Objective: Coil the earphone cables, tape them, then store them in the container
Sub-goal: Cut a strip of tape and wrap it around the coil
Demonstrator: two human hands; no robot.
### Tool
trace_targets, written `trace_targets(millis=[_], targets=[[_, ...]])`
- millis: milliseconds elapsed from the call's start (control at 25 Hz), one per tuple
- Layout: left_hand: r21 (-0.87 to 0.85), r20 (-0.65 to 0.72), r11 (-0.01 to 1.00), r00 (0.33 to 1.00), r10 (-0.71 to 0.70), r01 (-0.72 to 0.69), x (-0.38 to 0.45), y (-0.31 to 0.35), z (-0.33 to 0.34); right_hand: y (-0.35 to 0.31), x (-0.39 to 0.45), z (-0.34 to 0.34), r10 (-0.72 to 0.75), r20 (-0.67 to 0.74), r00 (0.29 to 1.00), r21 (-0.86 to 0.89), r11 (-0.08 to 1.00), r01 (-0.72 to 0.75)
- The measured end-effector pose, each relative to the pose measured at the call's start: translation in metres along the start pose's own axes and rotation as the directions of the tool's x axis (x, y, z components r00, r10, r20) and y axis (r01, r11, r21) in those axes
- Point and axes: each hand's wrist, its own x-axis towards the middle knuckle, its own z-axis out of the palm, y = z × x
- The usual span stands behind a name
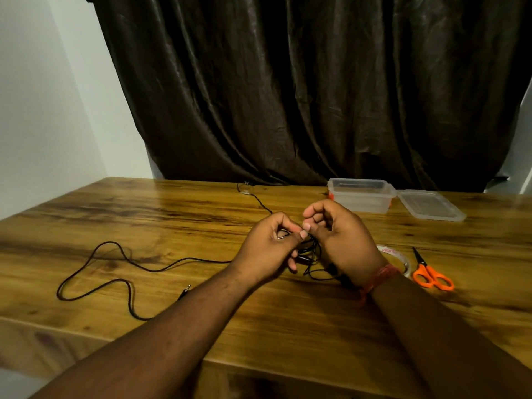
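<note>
1. Hands are meeting over the middle of the wooden table [201, 214], and we are seeing both working on one black earphone cable [312, 249].
2. We are reading the left hand [267, 249] as curled, thumb and forefinger pinching the cable, with its metal plug tip showing inside the grip.
3. We are reading the right hand [339, 237] as curled too, fingertips pinching the same cable just beside the left thumb; a small bundle of black loops is hanging between the two palms.
4. We are seeing part of that cable trailing onto the table under the right wrist, where a dark earbud-like piece is lying; detail is too small for us to confirm.
5. We are noting a red thread band [377, 279] sitting on the right wrist.
6. We are spotting a second black cable [115, 272] lying loose in wide bends on the left part of the table, its plug end resting near the left forearm.
7. We are noticing another thin black cable [260, 201] running back toward the far table edge, behind the hands.
8. We are marking the clear plastic container [361, 194] standing open at the far right of the table, with its lid [430, 207] lying flat just beside it on the right.
9. We are seeing a tape roll [403, 259] lying behind the right wrist, partly hidden, and orange-handled scissors [430, 275] lying closed just to its right.
10. We are logging a dark curtain [302, 87] hanging behind the table and a pale wall [43, 96] at left.
</note>
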Motion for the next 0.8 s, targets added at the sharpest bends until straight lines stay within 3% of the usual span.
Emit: trace_targets(millis=[360,560,800], targets=[[-0.098,-0.079,0.99,0.991,-0.11,0.102,0.004,-0.002,-0.003,-0.002,-0.001,0.001,-0.016,0.13,0.991,-0.009,1.0,0.017],[-0.346,0.049,0.914,0.977,-0.206,0.21,0.002,0.003,-0.003,0.001,-0.001,0.0,-0.089,0.1,0.991,-0.16,0.982,0.104],[-0.48,0.144,0.822,0.952,-0.271,0.307,0.001,0.011,-0.007,0.0,-0.002,-0.004,-0.248,0.131,0.96,-0.307,0.91,0.278]])
